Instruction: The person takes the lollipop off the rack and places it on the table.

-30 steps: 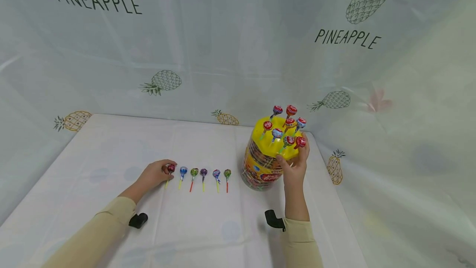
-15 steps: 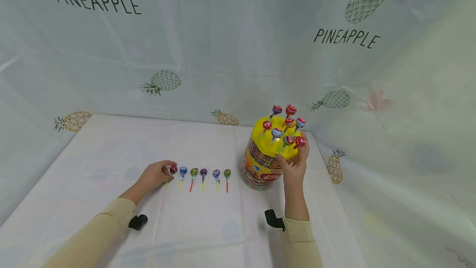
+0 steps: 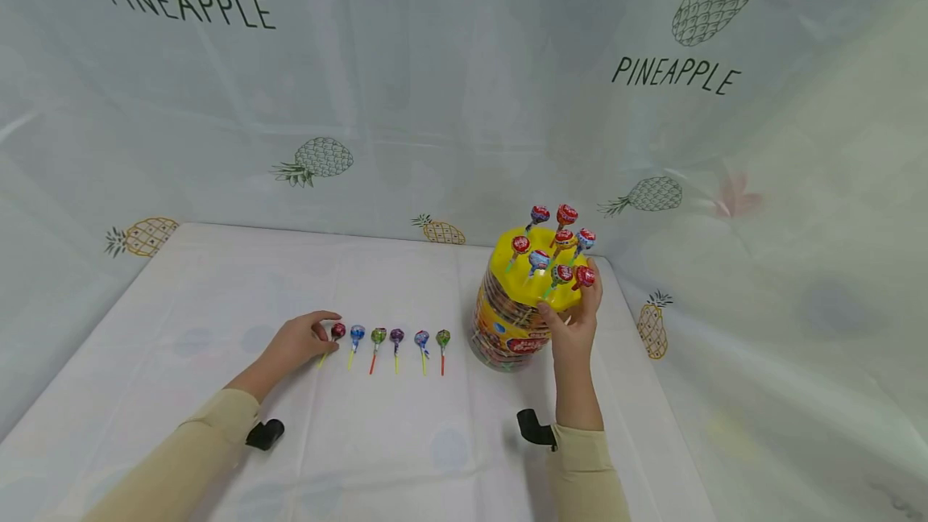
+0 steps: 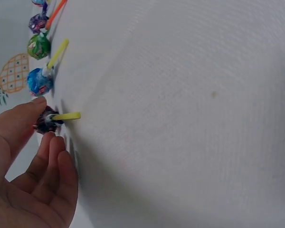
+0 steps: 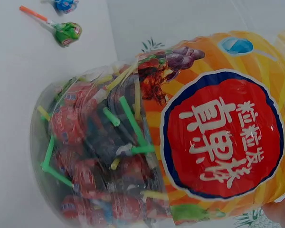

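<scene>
My left hand (image 3: 299, 343) is at the left end of a row of wrapped lollipops. Its thumb and fingers stand loosely around a dark red lollipop (image 3: 337, 331) with a yellow stick, which lies on the table. In the left wrist view a narrow gap shows between the thumb and this lollipop (image 4: 47, 119). My right hand (image 3: 577, 329) grips the yellow lid (image 3: 507, 274) of a large clear lollipop jar (image 3: 500, 321), thumb at the front and fingers behind. Several lollipops stand upright in the lid. Through the jar's wall (image 5: 104, 142) more lollipops show.
To the right of the left hand lie a blue lollipop (image 3: 357, 333), a green one (image 3: 379, 335), a purple one (image 3: 396, 336) and others, sticks toward me. A white cloth (image 3: 391, 441) covers the table. A pineapple-print curtain (image 3: 449, 103) hangs behind.
The dark red lollipop has shifted slightly right toward the blue one. My left hand's fingers have since drawn back a little from it. The right hand stays on the jar.
</scene>
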Demonstrator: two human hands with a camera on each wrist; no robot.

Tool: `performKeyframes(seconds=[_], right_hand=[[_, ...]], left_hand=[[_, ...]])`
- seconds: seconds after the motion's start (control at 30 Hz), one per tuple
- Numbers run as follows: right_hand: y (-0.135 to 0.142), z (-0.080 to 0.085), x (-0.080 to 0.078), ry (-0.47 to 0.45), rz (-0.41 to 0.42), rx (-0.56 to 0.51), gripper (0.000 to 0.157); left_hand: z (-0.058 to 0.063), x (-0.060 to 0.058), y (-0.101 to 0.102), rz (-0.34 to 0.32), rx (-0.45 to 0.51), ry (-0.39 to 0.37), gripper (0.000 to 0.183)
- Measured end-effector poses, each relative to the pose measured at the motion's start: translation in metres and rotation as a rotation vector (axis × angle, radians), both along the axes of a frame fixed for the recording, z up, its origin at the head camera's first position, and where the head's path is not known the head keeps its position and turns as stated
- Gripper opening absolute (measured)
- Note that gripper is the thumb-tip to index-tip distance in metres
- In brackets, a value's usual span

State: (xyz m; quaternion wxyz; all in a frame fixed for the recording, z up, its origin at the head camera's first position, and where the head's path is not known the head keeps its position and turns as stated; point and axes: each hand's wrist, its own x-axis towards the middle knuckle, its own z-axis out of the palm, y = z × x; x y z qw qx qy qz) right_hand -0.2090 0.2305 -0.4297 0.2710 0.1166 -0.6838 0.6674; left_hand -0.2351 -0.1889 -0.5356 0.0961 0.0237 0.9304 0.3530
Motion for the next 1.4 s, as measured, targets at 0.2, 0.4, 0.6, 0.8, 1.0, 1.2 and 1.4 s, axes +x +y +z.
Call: performKeyframes(seconds=[0.2,0.4,0.6,0.8,1.0,1.2,1.4], right_hand=[[0.018,-0.013,-0.007,-0.088,0.027,0.049,0.076],[0.020,-0.018,-0.009,-0.076,0.062,0.023,0.072],[0.020,-0.020,-0.008,-0.040,0.087,-0.017,0.068],[0.018,-0.020,-0.007,-0.013,0.072,-0.011,0.069],[0.010,-0.010,0.004,0.025,0.051,-0.001,0.064],[0.011,-0.012,0.002,0.006,0.034,-0.010,0.065],[0.014,-0.023,-0.003,-0.011,0.021,-0.027,0.068]], left_hand=[[0.018,0.002,-0.001,0.011,0.017,0.031,0.054],[0.051,0.003,0.011,-0.012,0.068,0.096,0.052],[0.083,0.000,0.040,-0.081,0.135,0.174,0.053],[0.109,0.002,0.071,-0.135,0.228,0.240,0.052],[0.136,0.002,0.106,-0.217,0.281,0.297,0.052],[0.164,0.002,0.142,-0.294,0.338,0.371,0.051],[0.184,0.007,0.170,-0.358,0.386,0.409,0.049]])
